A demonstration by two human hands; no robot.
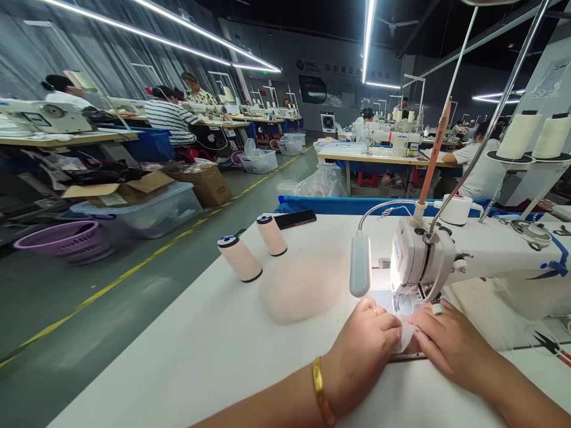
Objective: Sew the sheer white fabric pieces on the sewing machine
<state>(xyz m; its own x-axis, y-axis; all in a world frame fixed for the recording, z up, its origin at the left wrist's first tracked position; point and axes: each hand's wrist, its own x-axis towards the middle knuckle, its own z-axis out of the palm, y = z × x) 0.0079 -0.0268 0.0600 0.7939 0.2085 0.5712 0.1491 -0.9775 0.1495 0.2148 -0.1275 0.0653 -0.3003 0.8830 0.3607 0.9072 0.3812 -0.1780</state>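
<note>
A thin white piece of fabric (405,334) lies at the needle area of the white sewing machine (486,244). My left hand (363,351), wearing a gold bracelet and a ring, has its fingers closed on the fabric's left edge. On the other side, my right hand (450,342) pinches the same fabric, close below the presser foot area. The needle itself is partly hidden by the machine head. A small lamp (360,264) on a bent neck hangs just left of the needle area and lights it.
Two pale pink thread cones (241,260) and a black phone (295,219) are on the white table (214,356). Sheer pale fabric (306,288) lies left of the lamp. Red-handled snips (553,348) are at far right. Other people sew beyond; a purple basket (66,241) stands on the floor.
</note>
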